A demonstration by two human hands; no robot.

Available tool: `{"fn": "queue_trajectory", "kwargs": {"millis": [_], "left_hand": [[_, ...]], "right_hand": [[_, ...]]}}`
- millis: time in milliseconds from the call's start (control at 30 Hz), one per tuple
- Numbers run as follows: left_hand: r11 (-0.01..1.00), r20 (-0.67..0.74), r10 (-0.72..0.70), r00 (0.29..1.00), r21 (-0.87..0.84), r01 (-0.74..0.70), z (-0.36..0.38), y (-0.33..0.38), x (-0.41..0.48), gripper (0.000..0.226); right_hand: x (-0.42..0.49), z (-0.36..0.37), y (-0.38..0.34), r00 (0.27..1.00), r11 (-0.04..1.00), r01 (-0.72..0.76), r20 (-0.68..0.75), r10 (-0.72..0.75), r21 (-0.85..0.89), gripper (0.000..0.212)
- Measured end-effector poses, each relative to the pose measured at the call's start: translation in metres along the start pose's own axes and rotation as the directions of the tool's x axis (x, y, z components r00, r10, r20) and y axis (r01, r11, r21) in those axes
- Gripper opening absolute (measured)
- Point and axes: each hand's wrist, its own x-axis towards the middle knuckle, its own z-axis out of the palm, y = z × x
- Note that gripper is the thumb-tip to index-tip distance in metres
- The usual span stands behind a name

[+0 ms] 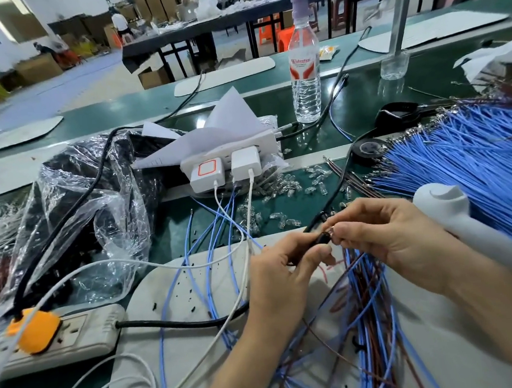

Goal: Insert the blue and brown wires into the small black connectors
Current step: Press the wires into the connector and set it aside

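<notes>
My left hand [285, 271] grips a small black connector [324, 238] between thumb and fingers. My right hand [389, 232] pinches a wire end right at the connector's face; the wire's colour at the tip is hard to tell. Below both hands lies a loose bundle of blue and brown wires [368, 307] on a grey mat [176, 292]. A big fan of blue wires [475, 152] spreads at the right. Small clear connector housings [282, 188] are scattered on the green bench behind my hands.
A white power strip [84, 329] with an orange plug [34, 329] lies at the left. Chargers [225, 168] with white cables sit mid-bench beside a crumpled plastic bag [73, 189]. A water bottle [304, 67], black tape roll [367, 149] and white handheld tool [465, 223] stand around.
</notes>
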Motion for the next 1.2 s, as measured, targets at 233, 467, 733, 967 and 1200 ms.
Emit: {"fn": "queue_trajectory", "kwargs": {"millis": [233, 467, 733, 967, 1200], "left_hand": [[0.997, 0.006, -0.015, 1.0, 0.07, 0.014, 0.002, -0.002, -0.002, 0.028], [1.0, -0.002, -0.02, 1.0, 0.003, 0.02, 0.001, -0.002, -0.001, 0.013], [1.0, 0.013, -0.004, 1.0, -0.028, 0.004, 0.001, -0.003, -0.004, 0.01], [1.0, 0.01, -0.008, 1.0, 0.016, 0.008, 0.001, -0.004, -0.004, 0.009], [0.995, -0.018, 0.015, 1.0, 0.098, -0.013, 0.002, -0.001, -0.003, 0.01]], "right_hand": [[0.002, -0.004, 0.001, 0.999, 0.999, -0.04, 0.027, 0.04, 0.015, 0.008], [0.002, -0.001, 0.009, 0.999, 0.994, 0.041, 0.003, -0.04, -0.104, 0.009], [0.003, -0.004, 0.009, 0.996, 0.998, -0.066, 0.058, 0.067, -0.013, 0.005], [0.004, -0.005, 0.008, 0.994, 0.996, -0.055, 0.094, 0.061, -0.064, 0.004], [0.004, 0.002, 0.016, 0.999, 0.991, 0.034, 0.037, -0.03, -0.126, 0.015]]}}
